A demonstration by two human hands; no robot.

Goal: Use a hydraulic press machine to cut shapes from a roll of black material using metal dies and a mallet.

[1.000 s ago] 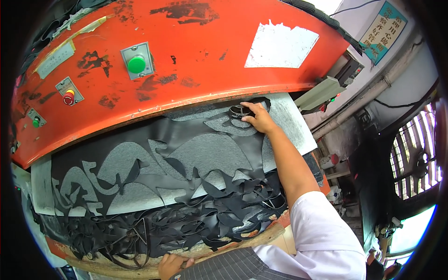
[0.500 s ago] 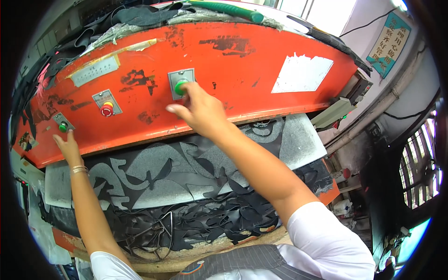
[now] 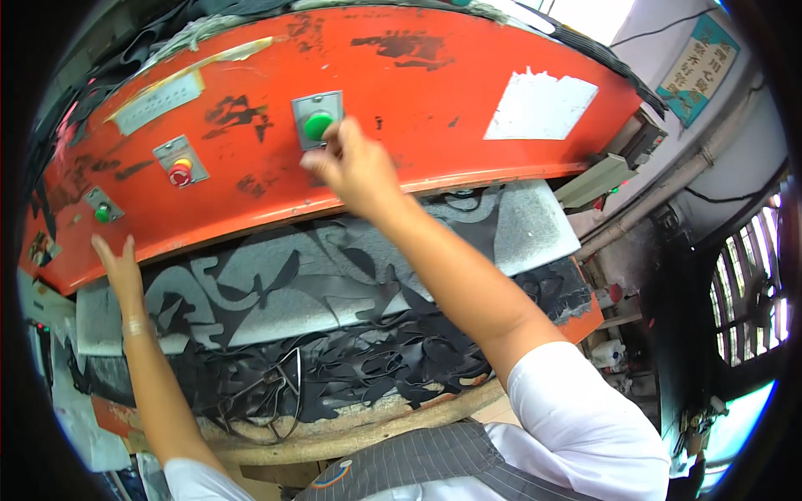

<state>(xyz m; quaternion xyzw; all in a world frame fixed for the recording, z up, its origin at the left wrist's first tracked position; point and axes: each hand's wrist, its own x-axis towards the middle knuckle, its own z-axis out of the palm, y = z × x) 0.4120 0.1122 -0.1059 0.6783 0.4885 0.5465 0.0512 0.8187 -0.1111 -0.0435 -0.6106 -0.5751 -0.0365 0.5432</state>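
Just right of and below the large green push button, on a red machine panel, my right hand hangs with its fingers bent and its thumb apart. It holds nothing and appears clear of the button. My left hand has fingers and thumb spread, below a small green button, without touching it. Between the hands, a red stop button on a yellow base sits on the panel. Beneath the panel, a pale grey cutting board carries dark sheet material with curved cut-outs.
Black cut scraps lie heaped along the near side of the board. A thin metal frame, possibly a cutting die, rests among them. Dark material drapes over the panel's top. A pipe runs along the right wall.
My right hand has drawn back from the large green button, which now shows whole. My left hand stays spread near the small one. The view has shifted, so the panel sits higher.
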